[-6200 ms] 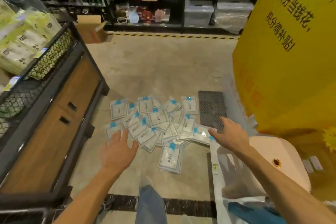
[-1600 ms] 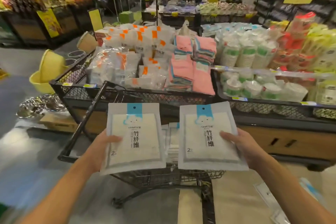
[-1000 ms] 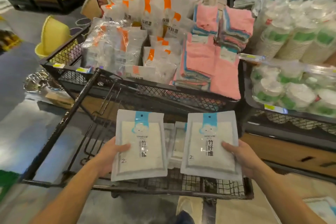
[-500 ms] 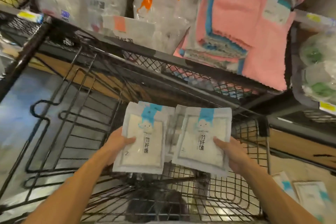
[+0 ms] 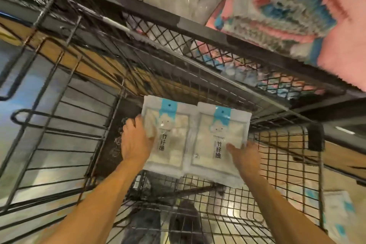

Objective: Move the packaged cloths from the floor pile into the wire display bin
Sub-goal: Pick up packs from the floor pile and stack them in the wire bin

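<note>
Wire bin [image 5: 277,194] over shop floor [image 5: 59,154]

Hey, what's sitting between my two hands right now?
In the head view, two cloth packs lie side by side between them: the left hand holds the left pack, the right hand holds the right pack, both low inside the wire bin.

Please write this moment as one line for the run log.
step: placing packs | left hand: holds left cloth pack | right hand: holds right cloth pack | position: side by side, low inside wire bin
</note>
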The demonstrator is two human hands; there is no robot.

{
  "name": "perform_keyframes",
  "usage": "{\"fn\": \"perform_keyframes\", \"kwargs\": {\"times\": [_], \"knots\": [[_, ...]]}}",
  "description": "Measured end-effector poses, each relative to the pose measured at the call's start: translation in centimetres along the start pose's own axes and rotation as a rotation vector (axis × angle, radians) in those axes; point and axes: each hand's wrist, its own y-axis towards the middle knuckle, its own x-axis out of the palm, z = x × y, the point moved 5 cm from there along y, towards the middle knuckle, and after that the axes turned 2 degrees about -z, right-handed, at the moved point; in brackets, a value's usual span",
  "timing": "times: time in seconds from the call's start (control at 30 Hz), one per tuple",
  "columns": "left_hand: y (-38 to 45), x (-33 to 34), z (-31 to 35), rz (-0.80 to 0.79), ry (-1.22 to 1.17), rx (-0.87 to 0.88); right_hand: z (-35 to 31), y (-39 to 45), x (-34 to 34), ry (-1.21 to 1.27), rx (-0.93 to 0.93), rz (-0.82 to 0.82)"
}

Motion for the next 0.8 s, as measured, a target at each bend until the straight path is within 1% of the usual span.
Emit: {"fn": "perform_keyframes", "kwargs": {"times": [0.07,0.23,0.3,0.37,0.43,0.53,0.6,0.7,0.8], "knots": [[-0.1,-0.2,0.4,0.036,0.139,0.058,-0.1,0.0,0.1,-0.111,-0.036,0.045],[-0.1,-0.3,0.5,-0.010,0.270,0.135,-1.6,-0.5,-0.9,-0.359,-0.090,0.129],[-0.5,-0.7,0.8,-0.016,0.332,0.191,-2.6,-0.9,-1.8,-0.480,-0.166,0.132],[-1.1,-1.6,1.1,-0.014,0.373,0.257,-3.5,-1.4,-2.6,-0.568,-0.239,0.100],[-1.8,-3.2,1.6,-0.022,0.383,0.296,-4.3,-2.1,-3.6,-0.597,-0.305,0.065],[-2.9,-6.9,2.6,-0.017,0.359,0.290,-6.3,-4.1,-5.8,-0.648,-0.454,0.044],[-4.3,-10.2,3.6,0.016,0.373,0.285,-8.0,-5.9,-7.8,-0.674,-0.523,0.029],[-7.2,-15.4,5.5,0.066,0.372,0.289,-10.5,-9.1,-11.0,-0.661,-0.579,0.027],[-9.9,-19.6,7.2,0.083,0.368,0.313,-12.8,-12.6,-14.2,-0.620,-0.628,0.035]]}}
